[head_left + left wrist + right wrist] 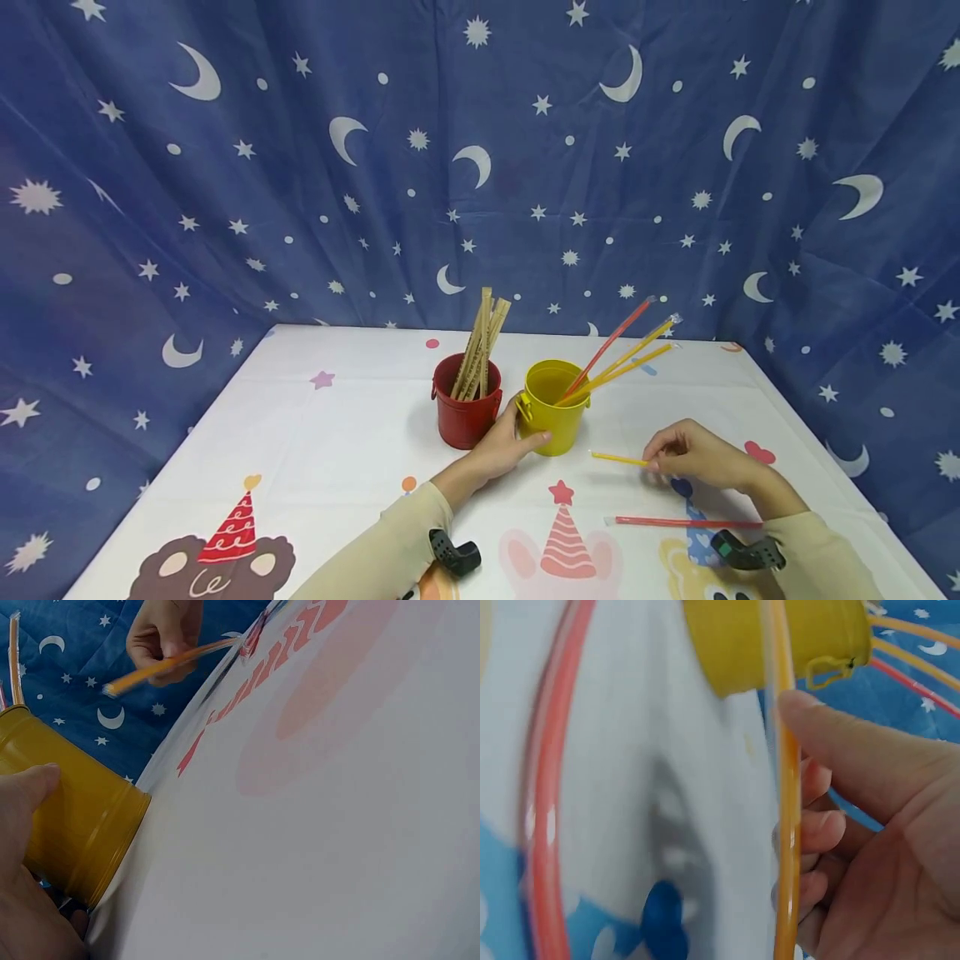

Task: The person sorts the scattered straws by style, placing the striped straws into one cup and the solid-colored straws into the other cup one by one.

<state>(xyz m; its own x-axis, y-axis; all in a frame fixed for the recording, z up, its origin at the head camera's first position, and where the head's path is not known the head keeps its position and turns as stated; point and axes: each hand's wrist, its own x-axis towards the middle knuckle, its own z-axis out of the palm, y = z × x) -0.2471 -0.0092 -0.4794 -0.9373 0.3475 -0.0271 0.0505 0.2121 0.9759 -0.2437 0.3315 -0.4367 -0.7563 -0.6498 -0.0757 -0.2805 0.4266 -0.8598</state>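
With thumb and fingers around its side, my left hand (pixel 497 447) holds an upright yellow bucket (pixel 564 427). Two yellow straws (pixel 637 347) and a red straw (pixel 617 335) lean rightward out of that bucket. To its right, my right hand (pixel 697 454) pinches another yellow straw (pixel 618 458) in a clear wrapper, held above the table. The right wrist view shows this straw (pixel 787 825) between thumb and fingers. A wrapped red straw (pixel 667 522) lies on the table, nearer me than the right hand.
A red bucket (pixel 459 421) with several paper-wrapped sticks (pixel 480 350) stands just left of the yellow one. The white tablecloth (pixel 352 425) carries printed party figures. Behind the table hangs a blue curtain (pixel 525 267) with moons and stars.
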